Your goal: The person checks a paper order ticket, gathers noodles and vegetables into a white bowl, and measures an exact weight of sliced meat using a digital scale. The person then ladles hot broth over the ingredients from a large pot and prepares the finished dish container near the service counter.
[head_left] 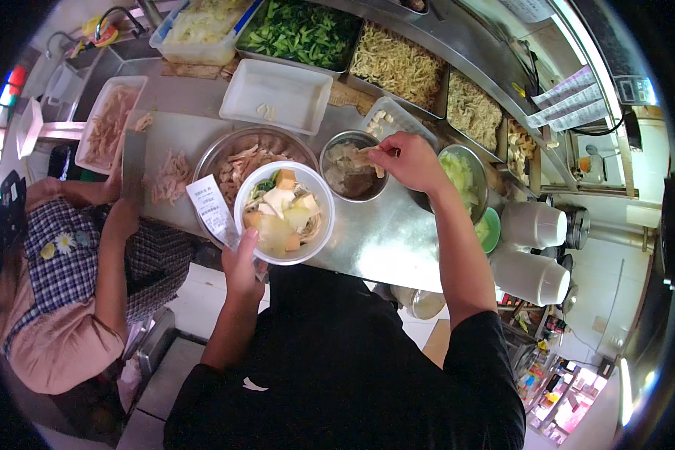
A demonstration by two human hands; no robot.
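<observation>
My left hand [244, 273] grips a round white plastic bowl [328, 230] by its near left side, with a printed paper slip [211, 207] pinched against it. Tofu cubes, noodles, greens and pale translucent slices fill the bowl. Over the right rim of a small steel bowl [349, 194], my right hand [406, 160] pinches a pale brownish strip of food [369, 158]. Soft grey-beige pieces lie in that small bowl. Behind the white bowl, and partly hidden by it, stands a large steel basin [208, 152] of shredded meat.
A co-worker [67, 292] stands at left beside shredded meat on a board [171, 129]. An empty white tray [277, 93] and steel pans of chopped greens [301, 36] and noodles [396, 64] line the back. At right are a bowl of sliced vegetable [461, 180] and stacked white bowls [531, 275].
</observation>
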